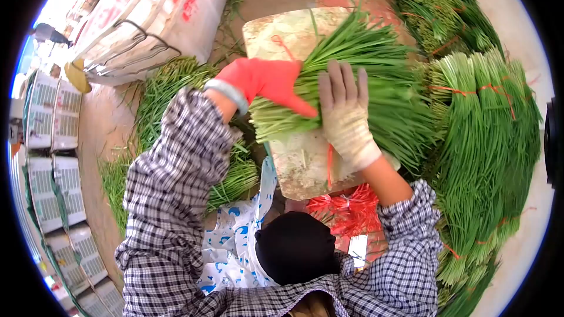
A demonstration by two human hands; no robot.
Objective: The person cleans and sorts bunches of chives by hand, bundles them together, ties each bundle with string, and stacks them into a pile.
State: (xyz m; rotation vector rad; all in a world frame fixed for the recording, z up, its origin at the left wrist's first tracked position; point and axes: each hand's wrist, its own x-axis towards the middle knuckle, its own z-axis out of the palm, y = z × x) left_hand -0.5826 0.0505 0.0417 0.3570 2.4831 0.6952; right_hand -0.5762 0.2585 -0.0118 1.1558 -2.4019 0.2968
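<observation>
A loose sheaf of garlic chives (pixel 382 103) lies across a pale, worn board (pixel 294 167), its pale cut ends to the left. My left hand (pixel 267 82), in a red glove, clasps the sheaf near those ends. Its thumb lies across the stems, and its fingertips are hidden at the far side. My right hand (pixel 346 114), in a pale glove with greyish fingers, rests flat on top of the stems, fingers stretched away from me. A red tie (pixel 329 164) shows on the board on both sides of the sheaf and passes beneath it.
Tied chive bundles (pixel 482 141) are stacked at the right, with more (pixel 440 6) at the far right. Loose chives (pixel 170 97) lie on the floor to the left. Red ties (pixel 346 208) are heaped near my lap. A large white sack (pixel 158 17) and white crates (pixel 53 117) stand left.
</observation>
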